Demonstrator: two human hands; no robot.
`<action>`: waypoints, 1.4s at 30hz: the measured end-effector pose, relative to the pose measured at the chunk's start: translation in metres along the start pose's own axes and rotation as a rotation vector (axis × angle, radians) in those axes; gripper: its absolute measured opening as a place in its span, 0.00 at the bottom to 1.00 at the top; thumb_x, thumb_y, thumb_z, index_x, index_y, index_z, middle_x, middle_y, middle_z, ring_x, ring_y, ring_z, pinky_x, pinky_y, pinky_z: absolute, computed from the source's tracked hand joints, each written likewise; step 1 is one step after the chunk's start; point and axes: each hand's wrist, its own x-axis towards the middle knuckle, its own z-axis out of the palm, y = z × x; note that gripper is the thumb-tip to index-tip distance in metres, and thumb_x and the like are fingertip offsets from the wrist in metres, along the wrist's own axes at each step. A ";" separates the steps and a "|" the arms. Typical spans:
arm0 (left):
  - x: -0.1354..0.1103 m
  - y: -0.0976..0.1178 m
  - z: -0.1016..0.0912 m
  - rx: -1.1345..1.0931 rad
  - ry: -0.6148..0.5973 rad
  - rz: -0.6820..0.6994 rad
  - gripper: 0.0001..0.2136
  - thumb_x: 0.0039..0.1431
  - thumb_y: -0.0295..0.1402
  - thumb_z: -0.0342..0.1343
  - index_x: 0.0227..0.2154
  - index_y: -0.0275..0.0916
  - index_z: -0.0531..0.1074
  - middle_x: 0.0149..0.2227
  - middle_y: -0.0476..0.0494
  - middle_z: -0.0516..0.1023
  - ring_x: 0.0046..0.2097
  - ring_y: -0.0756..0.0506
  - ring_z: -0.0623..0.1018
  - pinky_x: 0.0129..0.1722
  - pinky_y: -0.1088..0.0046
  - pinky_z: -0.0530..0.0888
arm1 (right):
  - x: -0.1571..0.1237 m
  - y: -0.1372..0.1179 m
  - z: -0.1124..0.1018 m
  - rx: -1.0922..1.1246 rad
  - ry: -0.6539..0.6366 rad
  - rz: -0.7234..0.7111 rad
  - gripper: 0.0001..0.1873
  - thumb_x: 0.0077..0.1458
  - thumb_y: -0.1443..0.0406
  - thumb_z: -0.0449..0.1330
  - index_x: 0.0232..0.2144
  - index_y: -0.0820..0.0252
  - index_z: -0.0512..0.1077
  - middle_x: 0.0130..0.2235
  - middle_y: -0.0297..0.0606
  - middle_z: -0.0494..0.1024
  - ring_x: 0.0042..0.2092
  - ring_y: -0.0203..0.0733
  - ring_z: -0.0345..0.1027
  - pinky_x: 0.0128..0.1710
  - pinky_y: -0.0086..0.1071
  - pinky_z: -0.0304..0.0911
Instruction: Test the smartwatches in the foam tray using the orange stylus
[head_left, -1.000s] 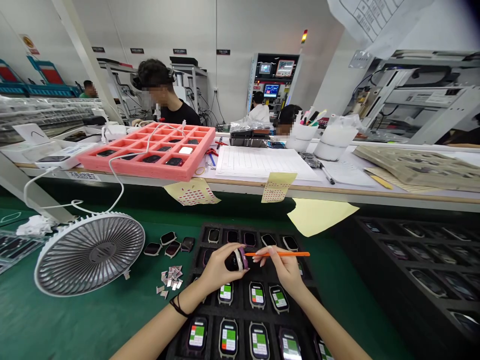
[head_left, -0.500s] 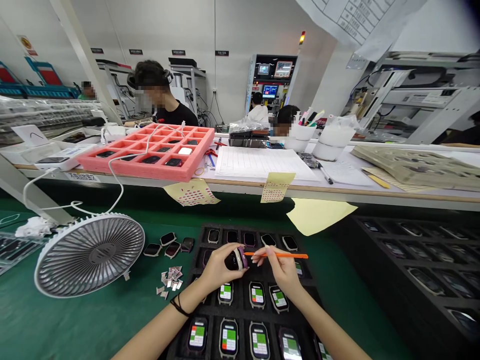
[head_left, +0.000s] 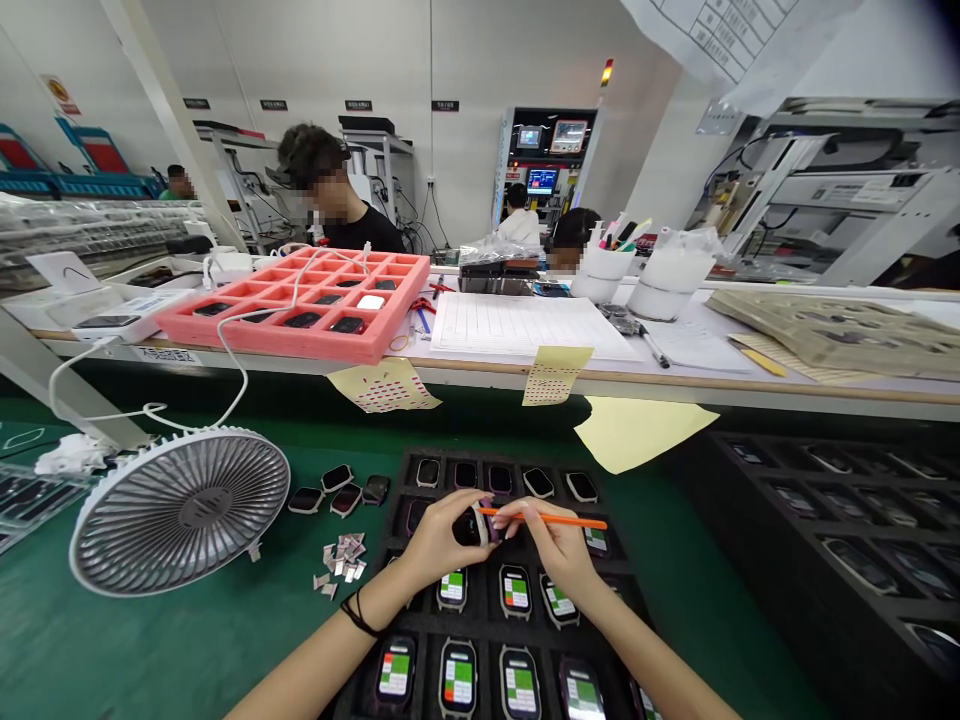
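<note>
A green mat is covering the desk; over the black foam tray, the left hand is gripping a watch body, the right hand pinching a thin orange stick.

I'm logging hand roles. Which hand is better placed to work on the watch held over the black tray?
Right, probably: the right hand grips the orange stick, its tip at the watch, while the left hand is taken up holding that watch.
</note>
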 end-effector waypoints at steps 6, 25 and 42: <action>0.000 0.000 -0.001 0.008 -0.024 -0.011 0.25 0.43 0.26 0.61 0.48 0.38 0.69 0.47 0.40 0.76 0.49 0.41 0.75 0.51 0.63 0.71 | 0.000 0.001 -0.001 0.006 0.022 0.021 0.19 0.63 0.62 0.47 0.32 0.59 0.76 0.28 0.40 0.78 0.28 0.39 0.72 0.29 0.32 0.69; 0.000 0.002 -0.002 -0.014 -0.025 -0.035 0.24 0.43 0.26 0.61 0.48 0.39 0.69 0.47 0.40 0.76 0.50 0.40 0.75 0.52 0.61 0.71 | -0.001 0.000 0.000 0.007 0.019 0.020 0.20 0.63 0.61 0.46 0.31 0.60 0.76 0.27 0.40 0.77 0.27 0.39 0.71 0.28 0.32 0.69; 0.000 0.004 -0.002 -0.011 -0.028 -0.039 0.24 0.43 0.27 0.62 0.48 0.39 0.70 0.47 0.39 0.76 0.49 0.40 0.75 0.52 0.60 0.71 | -0.001 -0.002 0.000 -0.012 0.039 0.002 0.20 0.63 0.61 0.47 0.31 0.59 0.76 0.26 0.40 0.77 0.26 0.39 0.71 0.27 0.32 0.69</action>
